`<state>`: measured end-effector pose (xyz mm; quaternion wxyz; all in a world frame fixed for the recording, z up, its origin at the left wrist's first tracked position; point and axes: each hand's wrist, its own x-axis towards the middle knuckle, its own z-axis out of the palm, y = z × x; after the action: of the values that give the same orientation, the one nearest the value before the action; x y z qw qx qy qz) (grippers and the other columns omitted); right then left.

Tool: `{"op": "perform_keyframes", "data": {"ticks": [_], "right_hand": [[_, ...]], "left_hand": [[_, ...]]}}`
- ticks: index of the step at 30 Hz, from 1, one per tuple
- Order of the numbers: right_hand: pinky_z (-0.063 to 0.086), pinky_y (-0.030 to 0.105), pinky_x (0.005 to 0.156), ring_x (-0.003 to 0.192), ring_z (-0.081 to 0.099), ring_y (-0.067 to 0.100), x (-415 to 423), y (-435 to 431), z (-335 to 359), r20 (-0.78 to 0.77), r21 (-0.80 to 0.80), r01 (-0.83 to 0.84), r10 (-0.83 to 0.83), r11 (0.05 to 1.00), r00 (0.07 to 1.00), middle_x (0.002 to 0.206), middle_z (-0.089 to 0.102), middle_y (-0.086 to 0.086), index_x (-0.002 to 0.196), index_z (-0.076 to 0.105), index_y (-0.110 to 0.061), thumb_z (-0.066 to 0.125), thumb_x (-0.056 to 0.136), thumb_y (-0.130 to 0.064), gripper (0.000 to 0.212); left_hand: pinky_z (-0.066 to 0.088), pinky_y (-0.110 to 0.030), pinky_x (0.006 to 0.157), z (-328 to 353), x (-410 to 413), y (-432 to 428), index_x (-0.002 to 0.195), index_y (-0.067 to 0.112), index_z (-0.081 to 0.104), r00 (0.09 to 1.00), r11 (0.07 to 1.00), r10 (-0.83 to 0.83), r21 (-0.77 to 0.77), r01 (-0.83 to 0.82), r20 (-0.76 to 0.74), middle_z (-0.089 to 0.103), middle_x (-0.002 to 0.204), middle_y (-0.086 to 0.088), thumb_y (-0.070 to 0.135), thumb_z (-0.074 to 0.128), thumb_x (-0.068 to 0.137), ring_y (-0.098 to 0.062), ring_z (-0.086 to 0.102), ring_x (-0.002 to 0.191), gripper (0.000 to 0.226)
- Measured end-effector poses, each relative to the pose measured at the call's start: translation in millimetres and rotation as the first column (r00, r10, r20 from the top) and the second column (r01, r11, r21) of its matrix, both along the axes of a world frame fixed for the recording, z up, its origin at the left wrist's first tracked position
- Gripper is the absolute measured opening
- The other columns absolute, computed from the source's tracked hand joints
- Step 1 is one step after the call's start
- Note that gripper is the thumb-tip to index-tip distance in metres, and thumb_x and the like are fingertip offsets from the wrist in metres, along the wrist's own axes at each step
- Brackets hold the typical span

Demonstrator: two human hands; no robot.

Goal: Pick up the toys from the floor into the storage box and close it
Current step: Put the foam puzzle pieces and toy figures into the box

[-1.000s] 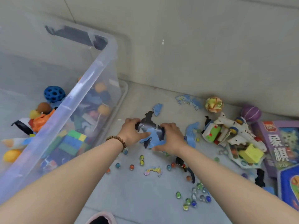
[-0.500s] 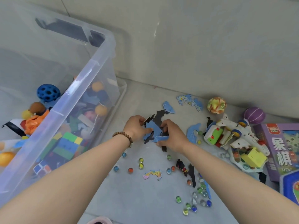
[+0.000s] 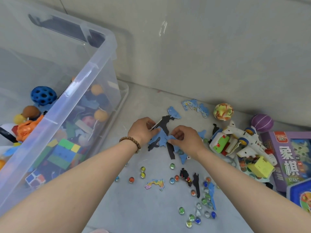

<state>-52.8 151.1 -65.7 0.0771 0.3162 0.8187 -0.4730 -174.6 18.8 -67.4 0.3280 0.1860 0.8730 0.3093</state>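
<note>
A clear plastic storage box [image 3: 87, 71] stands open on the left, with balls, bricks and cubes inside. On the grey floor in front of me lies a bunch of blue and black puzzle pieces [image 3: 160, 137]. My left hand [image 3: 143, 129] pinches the bunch from the left, and my right hand [image 3: 185, 137] pinches it from the right. More puzzle pieces [image 3: 196, 107] lie further back near the wall, and one coloured piece [image 3: 154, 183] lies nearer to me. Several glass marbles [image 3: 196, 209] are scattered on the floor.
To the right sit a white toy plane [image 3: 242, 143], a yellow block [image 3: 260, 166], a striped ball [image 3: 223, 111], a purple ball [image 3: 262, 122] and a purple game box [image 3: 292, 158]. A small black figure [image 3: 185, 175] lies among the marbles. A wall runs behind.
Both hands stayed on the puzzle pieces and gathered them closer together. The view shifted a little, so the hands sit slightly further from the box.
</note>
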Motion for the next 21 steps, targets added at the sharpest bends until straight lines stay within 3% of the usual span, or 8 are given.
{"op": "perform_keyframes", "data": {"ticks": [4, 6, 8, 11, 13, 15, 18, 21], "right_hand": [[0.049, 0.014, 0.067, 0.074, 0.059, 0.011, -8.3, 8.5, 8.6, -0.077, -0.174, 0.237, -0.253, 0.956, 0.964, 0.078, 0.064, -0.002, 0.079, 0.064, -0.017, 0.074, 0.078, -0.012, 0.011], [0.050, 0.010, 0.060, 0.074, 0.062, 0.010, -12.8, 10.5, 17.1, -0.061, -0.329, 0.306, -0.344, 0.893, 0.937, 0.081, 0.066, -0.001, 0.083, 0.065, -0.015, 0.073, 0.079, -0.014, 0.009], [0.053, 0.013, 0.058, 0.072, 0.065, 0.012, -16.4, 9.4, 21.9, -0.022, -0.438, 0.327, -0.374, 0.837, 0.927, 0.085, 0.069, 0.005, 0.091, 0.066, -0.009, 0.071, 0.081, -0.015, 0.012], [0.055, 0.019, 0.064, 0.073, 0.064, 0.014, -17.5, 9.7, 20.1, 0.013, -0.351, 0.302, -0.318, 0.886, 0.948, 0.087, 0.068, 0.004, 0.092, 0.067, -0.011, 0.066, 0.085, -0.020, 0.011], [0.052, 0.023, 0.067, 0.074, 0.060, 0.015, -14.6, 13.5, 15.1, 0.029, -0.251, 0.266, -0.268, 0.931, 0.963, 0.086, 0.066, 0.002, 0.094, 0.069, -0.008, 0.066, 0.086, -0.017, 0.013], [0.052, 0.026, 0.074, 0.076, 0.058, 0.012, -11.0, 17.1, 11.9, 0.046, -0.169, 0.232, -0.228, 0.958, 0.973, 0.089, 0.065, 0.000, 0.098, 0.069, -0.010, 0.067, 0.084, -0.016, 0.015], [0.053, 0.023, 0.070, 0.082, 0.059, 0.012, -8.8, 19.4, 14.0, 0.032, -0.172, 0.249, -0.247, 0.953, 0.968, 0.094, 0.064, 0.001, 0.099, 0.068, -0.013, 0.070, 0.082, -0.015, 0.018], [0.052, 0.023, 0.068, 0.086, 0.060, 0.014, -9.7, 24.3, 16.2, -0.017, -0.155, 0.305, -0.312, 0.940, 0.950, 0.095, 0.065, 0.000, 0.098, 0.067, -0.015, 0.071, 0.080, -0.015, 0.018]], "left_hand": [[0.040, -0.023, 0.074, -0.2, 2.3, 2.4, 0.103, 0.010, 0.063, 0.999, 0.999, 0.027, 0.030, -0.028, 0.021, 0.062, 0.098, -0.001, 0.040, 0.055, 0.090, -0.014, 0.054, 0.085, 0.033], [0.041, -0.025, 0.073, 3.4, 1.9, 2.7, 0.095, 0.005, 0.067, 0.996, 0.998, 0.044, 0.046, -0.048, 0.077, 0.064, 0.089, -0.006, 0.042, 0.040, 0.097, -0.018, 0.054, 0.080, 0.045], [0.045, -0.028, 0.082, 5.2, 1.0, 0.8, 0.090, 0.008, 0.070, 0.988, 0.992, 0.079, 0.089, -0.091, 0.134, 0.065, 0.088, -0.004, 0.041, 0.031, 0.100, -0.020, 0.058, 0.083, 0.052], [0.047, -0.029, 0.087, 7.5, 3.0, -5.3, 0.084, 0.013, 0.072, 0.972, 0.980, 0.119, 0.134, -0.147, 0.202, 0.068, 0.089, -0.003, 0.033, 0.034, 0.101, -0.019, 0.062, 0.085, 0.046], [0.049, -0.031, 0.084, 3.1, 6.1, -8.5, 0.083, 0.014, 0.070, 0.987, 0.991, 0.071, 0.099, -0.085, 0.143, 0.069, 0.090, -0.005, 0.024, 0.048, 0.095, -0.023, 0.062, 0.087, 0.028], [0.050, -0.024, 0.074, -0.2, 9.4, -9.3, 0.086, 0.014, 0.064, 0.993, 0.993, 0.070, 0.090, -0.079, 0.095, 0.066, 0.089, -0.001, 0.022, 0.063, 0.087, -0.019, 0.060, 0.084, 0.008], [0.039, -0.011, 0.059, -2.0, 13.9, -4.5, 0.095, 0.015, 0.058, 0.991, 0.991, 0.101, 0.077, -0.108, 0.093, 0.057, 0.086, 0.006, 0.024, 0.074, 0.077, -0.010, 0.054, 0.077, 0.026], [0.039, -0.013, 0.059, 0.2, 15.7, 3.0, 0.105, 0.015, 0.058, 0.996, 0.997, 0.064, 0.047, -0.068, 0.068, 0.058, 0.088, 0.005, 0.029, 0.076, 0.075, -0.011, 0.055, 0.078, 0.037]]}}
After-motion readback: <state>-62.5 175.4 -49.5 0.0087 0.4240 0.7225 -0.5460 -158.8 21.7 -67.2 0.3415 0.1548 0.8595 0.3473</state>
